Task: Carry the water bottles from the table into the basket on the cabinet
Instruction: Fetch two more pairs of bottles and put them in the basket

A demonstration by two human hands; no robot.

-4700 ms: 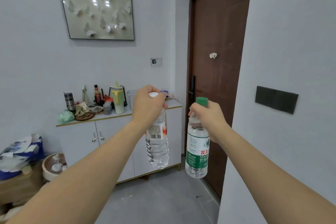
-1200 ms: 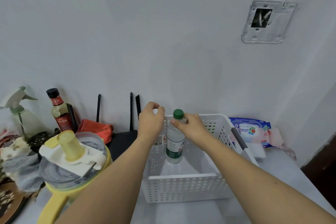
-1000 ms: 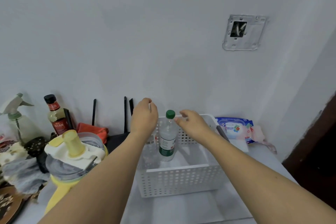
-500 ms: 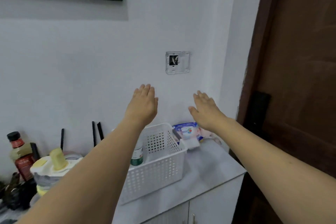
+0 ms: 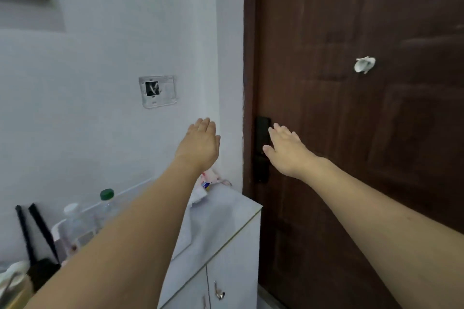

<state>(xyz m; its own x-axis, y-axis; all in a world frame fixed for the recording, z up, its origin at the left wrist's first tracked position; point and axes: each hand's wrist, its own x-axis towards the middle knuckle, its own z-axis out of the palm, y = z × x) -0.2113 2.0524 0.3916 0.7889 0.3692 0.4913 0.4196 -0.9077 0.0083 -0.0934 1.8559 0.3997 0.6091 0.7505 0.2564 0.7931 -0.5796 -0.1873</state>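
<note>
Two clear water bottles stand upright in the white perforated basket [image 5: 58, 229] on the cabinet at the lower left. One has a green cap [image 5: 107, 193], the other a white cap [image 5: 71, 208]. My left forearm hides most of the basket. My left hand [image 5: 199, 145] is raised in front of the wall with straight fingers and holds nothing. My right hand [image 5: 286, 150] is raised in front of the door, fingers spread, also holding nothing. Both hands are well above and to the right of the basket.
The white cabinet [image 5: 226, 221] ends at a corner beside the brown door [image 5: 351, 133], which has a black lock handle [image 5: 262, 148]. A wipes packet [image 5: 207, 182] lies at the cabinet's back. Black antennas [image 5: 32, 231] stand left of the basket. A switch plate [image 5: 157, 91] is on the wall.
Both hands let go of the bottles, which now stand in the basket, and rose with fingers straight. The view has swung right toward the door.
</note>
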